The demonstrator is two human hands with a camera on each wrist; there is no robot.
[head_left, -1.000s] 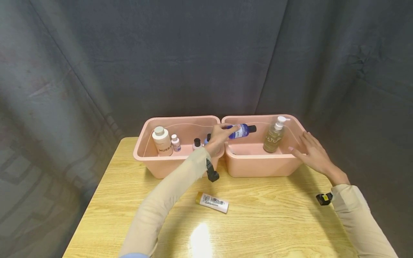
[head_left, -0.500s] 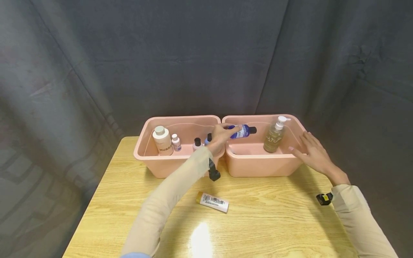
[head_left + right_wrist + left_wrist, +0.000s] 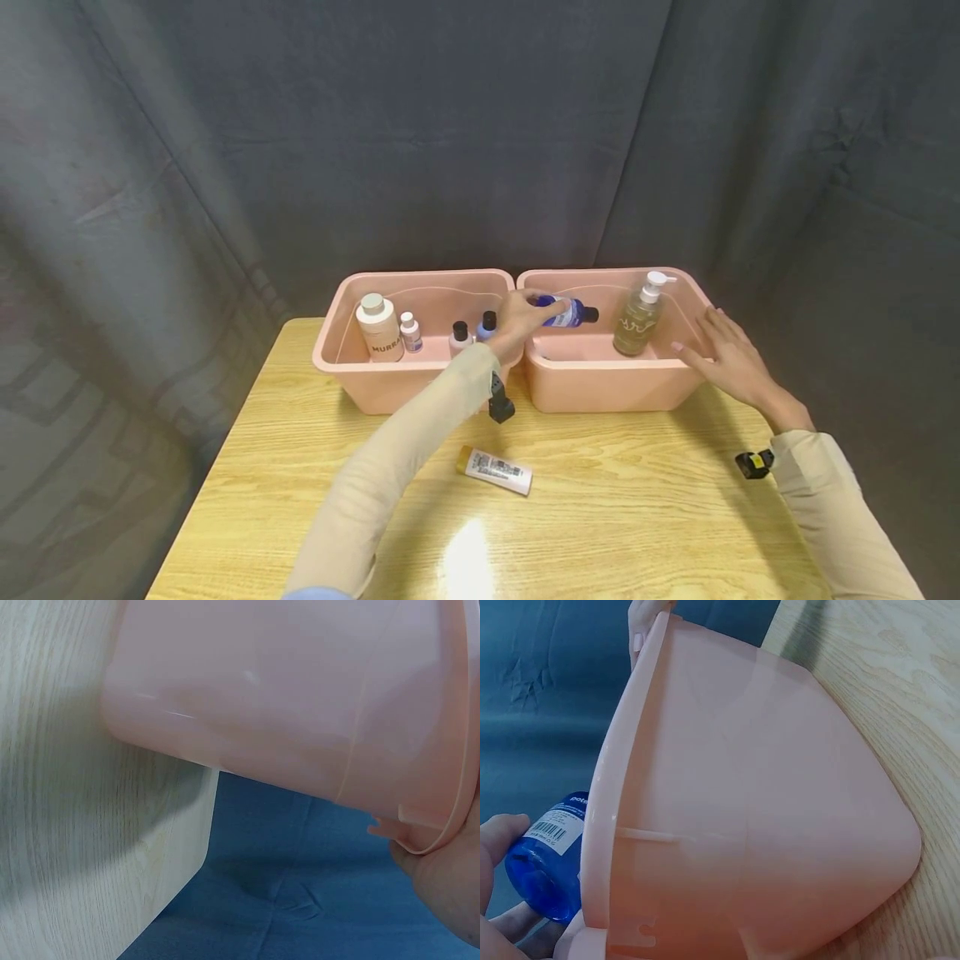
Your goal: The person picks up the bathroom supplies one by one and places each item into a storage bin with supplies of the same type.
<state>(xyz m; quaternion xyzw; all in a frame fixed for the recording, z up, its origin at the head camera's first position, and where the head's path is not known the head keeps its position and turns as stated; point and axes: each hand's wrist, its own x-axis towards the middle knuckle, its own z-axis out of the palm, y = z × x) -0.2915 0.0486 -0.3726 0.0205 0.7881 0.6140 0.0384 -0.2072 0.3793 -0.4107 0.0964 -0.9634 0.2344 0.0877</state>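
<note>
My left hand (image 3: 517,318) holds a blue bottle (image 3: 570,313) with a black cap. The bottle is tilted nearly sideways, cap to the right, over the left end of the right pink bin (image 3: 600,387). In the left wrist view, the thumb and fingers lie around the base of the blue bottle (image 3: 544,862), beside the bin's rim. My right hand (image 3: 738,367) rests on the right bin's near right corner, its fingers fairly straight and its thumb over the rim. Inside this bin stands a clear pump bottle (image 3: 637,321) with a white pump.
The left pink bin (image 3: 412,387) adjoins the right one. It holds a large white bottle (image 3: 381,332), a small white-capped bottle (image 3: 410,333), a pale black-capped bottle (image 3: 460,337) and a light blue one (image 3: 486,327). A white tube (image 3: 498,472) with a yellow cap lies on the wooden table (image 3: 615,508).
My left hand and the blue bottle have shifted slightly right and down, the cap end dipping a little. My right hand stays on the bin's rim.
</note>
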